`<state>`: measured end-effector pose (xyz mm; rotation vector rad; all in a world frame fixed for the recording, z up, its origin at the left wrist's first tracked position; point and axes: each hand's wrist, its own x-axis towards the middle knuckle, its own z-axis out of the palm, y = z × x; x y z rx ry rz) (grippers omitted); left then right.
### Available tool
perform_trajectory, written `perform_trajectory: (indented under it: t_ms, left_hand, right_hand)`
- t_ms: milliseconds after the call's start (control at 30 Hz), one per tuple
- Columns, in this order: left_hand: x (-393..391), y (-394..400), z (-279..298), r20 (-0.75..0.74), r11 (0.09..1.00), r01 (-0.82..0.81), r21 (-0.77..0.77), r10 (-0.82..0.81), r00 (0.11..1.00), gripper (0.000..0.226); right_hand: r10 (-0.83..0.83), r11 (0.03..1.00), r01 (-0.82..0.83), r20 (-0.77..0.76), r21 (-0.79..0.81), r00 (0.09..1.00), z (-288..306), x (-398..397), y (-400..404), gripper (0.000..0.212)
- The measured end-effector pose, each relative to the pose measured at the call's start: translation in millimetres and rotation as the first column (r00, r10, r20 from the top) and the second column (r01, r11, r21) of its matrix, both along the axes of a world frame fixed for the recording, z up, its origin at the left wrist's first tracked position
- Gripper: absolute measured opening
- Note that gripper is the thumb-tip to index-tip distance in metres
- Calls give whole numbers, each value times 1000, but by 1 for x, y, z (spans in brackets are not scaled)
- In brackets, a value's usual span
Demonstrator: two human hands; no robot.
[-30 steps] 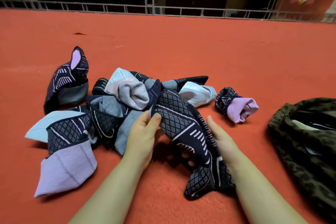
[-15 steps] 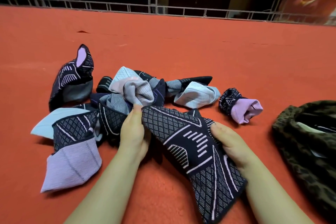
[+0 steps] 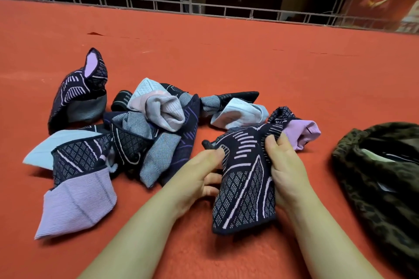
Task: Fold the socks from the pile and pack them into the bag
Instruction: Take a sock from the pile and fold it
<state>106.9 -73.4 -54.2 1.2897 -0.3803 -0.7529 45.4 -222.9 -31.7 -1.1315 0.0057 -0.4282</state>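
Both hands are on one dark patterned sock (image 3: 244, 179), which sits just at five o'clock from the middle of the red cloth-covered table (image 3: 226, 56). The left hand (image 3: 197, 176) pinches the sock's left edge, thumb on top and the other fingers tucked beneath, while the right hand (image 3: 285, 165) has its fingers curled round the right edge and bunches the fabric there. The sock's lower end hangs folded toward the person, its diamond weave and pale lines facing up. Touching the top of that sock, at one o'clock from the right hand, lies a rolled sock with a lilac cuff (image 3: 303, 130). The pile of socks (image 3: 154, 124) spreads at nine to eleven o'clock from the hands, a tangle of navy, grey and pale blue pieces. A lilac-cuffed sock (image 3: 74, 199) lies flat at the pile's near left edge, and another dark sock (image 3: 79, 95) stands propped up at its far left. The leopard-print bag (image 3: 381, 179) rests at three o'clock, well apart from the pile, its mouth open with something pale inside. A metal truss rail (image 3: 204, 10) runs along the table's far edge.
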Motion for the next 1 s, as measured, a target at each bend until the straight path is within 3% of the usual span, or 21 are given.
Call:
perform_trajectory:
  t_ms: [100,233,333,400,500,567,667,800,933,1000]
  left_hand:
    - [-10,-1,8,-36,996,67,-64,-69,997,34]
    - [-6,-6,13,-64,903,-355,-240,350,934,13]
    - [-2,-6,11,229,840,-518,-164,543,808,12]
    - [-6,-4,17,304,823,-535,-191,568,765,20]
    - [-9,2,22,262,867,-393,-306,473,841,59]
    - [-2,8,25,369,925,-281,-257,363,856,68]
    - [14,16,50,678,943,-331,-42,270,684,60]
    - [18,30,86,855,875,-474,101,168,491,44]
    - [-10,63,71,928,814,-485,320,-168,332,17]
    - [-25,81,47,893,806,-396,440,-345,290,29]
  right_hand:
    - [-34,987,32,-11,-158,999,4,-3,5,20]
    - [-182,925,164,-21,-342,983,2,-2,9,23]
    - [-226,904,199,-28,-379,974,1,-3,12,16]
    - [-298,894,271,-21,-357,954,4,-6,9,10]
    - [-280,932,273,5,-237,960,14,-13,3,45]
    - [-159,935,161,33,-315,987,22,-14,0,67]
    - [-130,822,127,34,-555,991,41,-4,-10,59]
    - [-146,691,116,20,-714,989,59,-3,-13,57]
    - [-117,518,-58,-138,-853,984,37,-39,3,47]
    - [-32,454,-196,-236,-869,971,18,-64,14,34]
